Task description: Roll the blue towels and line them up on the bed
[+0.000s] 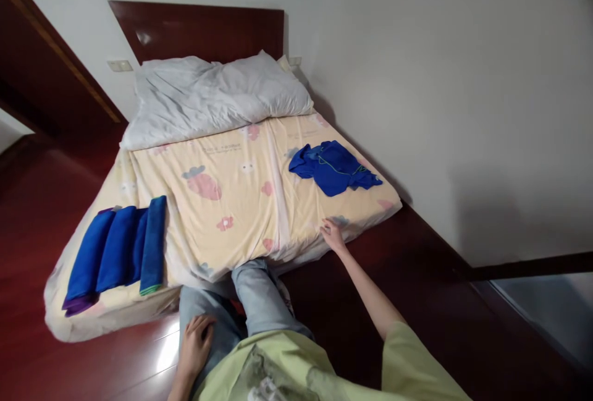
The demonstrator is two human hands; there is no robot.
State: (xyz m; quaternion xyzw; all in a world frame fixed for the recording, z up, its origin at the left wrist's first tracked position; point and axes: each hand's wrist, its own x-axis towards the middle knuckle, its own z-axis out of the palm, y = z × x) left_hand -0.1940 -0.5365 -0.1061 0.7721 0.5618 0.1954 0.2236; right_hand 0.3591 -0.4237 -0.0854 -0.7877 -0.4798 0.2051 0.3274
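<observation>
My right hand (333, 234) is over the near edge of the bed, its fingers apart and holding nothing. Beyond it, a crumpled blue cloth (336, 169) with a thin green edge lies on the yellow patterned sheet (245, 203). My left hand (198, 336) hangs by my left thigh, fingers loosely curled, with nothing visible in it. Several rolled or folded blue cloths (115, 249) lie side by side at the left end of the bed; one has a green edge, another shows purple underneath.
A grey-white quilt (217, 98) is heaped before the dark red headboard (208, 30). A white wall (440, 110) runs along the right side. Dark red floor (370, 314) surrounds the near side, and a dark door (41, 61) stands at the left. My knees touch the bed's edge.
</observation>
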